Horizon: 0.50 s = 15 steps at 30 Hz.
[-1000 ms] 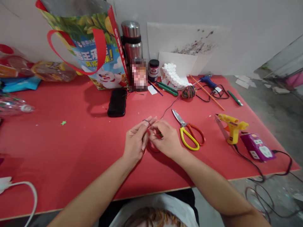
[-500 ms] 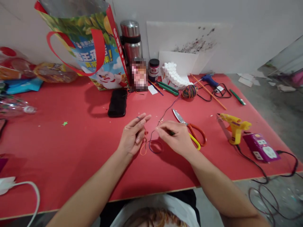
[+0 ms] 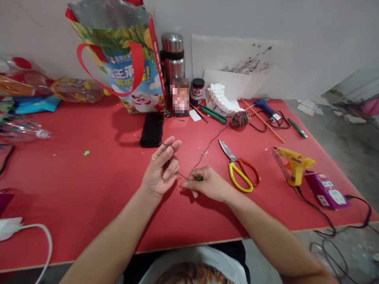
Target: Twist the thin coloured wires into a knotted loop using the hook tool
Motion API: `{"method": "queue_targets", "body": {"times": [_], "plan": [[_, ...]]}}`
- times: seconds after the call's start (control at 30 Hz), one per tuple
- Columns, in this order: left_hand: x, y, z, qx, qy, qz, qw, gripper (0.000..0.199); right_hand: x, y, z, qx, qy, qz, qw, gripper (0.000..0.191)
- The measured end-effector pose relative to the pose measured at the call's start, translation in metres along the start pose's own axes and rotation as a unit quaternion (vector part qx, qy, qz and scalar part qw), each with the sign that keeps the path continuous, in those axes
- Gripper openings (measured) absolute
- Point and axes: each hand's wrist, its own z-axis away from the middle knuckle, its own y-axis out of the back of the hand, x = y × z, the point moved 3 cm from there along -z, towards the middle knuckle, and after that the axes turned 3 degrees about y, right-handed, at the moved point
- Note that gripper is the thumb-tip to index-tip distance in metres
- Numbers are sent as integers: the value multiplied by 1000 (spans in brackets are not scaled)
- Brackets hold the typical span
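So, red tabletop (image 3: 89, 189) in front of me, wooden edge showing at the near side, pale wall behind, grey concrete floor (image 3: 340, 130) off to the right with scraps on it. My left hand (image 3: 160, 169) is raised just over the surface, fingers spread loose, thread (image 3: 207, 148) looped over the fingertips. My right hand (image 3: 207, 184) is pinched shut on that thread, resting low beside the left. From there it runs up the table to the yarn ball (image 3: 240, 118). Scissors (image 3: 241, 169) lie just right of my hand, yellow glue gun (image 3: 294, 163) and purple power strip (image 3: 325, 190) further right. Black phone (image 3: 152, 129), gift bag (image 3: 127, 67), steel flask (image 3: 173, 55) near the wall.
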Motion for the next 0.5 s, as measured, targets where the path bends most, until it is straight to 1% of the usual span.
{"method": "queue_targets", "body": {"times": [0.1, 0.2, 0.27, 0.33, 0.4, 0.43, 0.47, 0.5], "plan": [[8, 2, -2, 2, -27, -19, 999, 23, -5, 1, 2, -4, -9, 24, 1000, 32], [14, 3, -3, 10, -59, -52, 997, 23, -5, 2, 1, -9, -18, 32, 999, 37], [18, 3, -3, 15, -78, -74, 994, 22, -1, 4, 0, -13, -27, 39, 999, 37], [20, 2, -2, 15, -89, -89, 992, 23, 3, 7, 0, -10, -29, 70, 997, 33], [22, 2, -3, 16, -92, -94, 991, 23, 4, 12, 3, -10, -35, 137, 990, 29], [22, 2, -3, 20, -90, -92, 991, 22, 2, 15, 4, -10, -37, 193, 980, 28], [21, 2, -3, 25, -86, -89, 992, 22, -3, 19, 6, -5, -39, 265, 963, 26], [20, 2, -4, 32, -79, -85, 993, 22, -10, 23, 6, 7, -33, 350, 936, 23]]}}
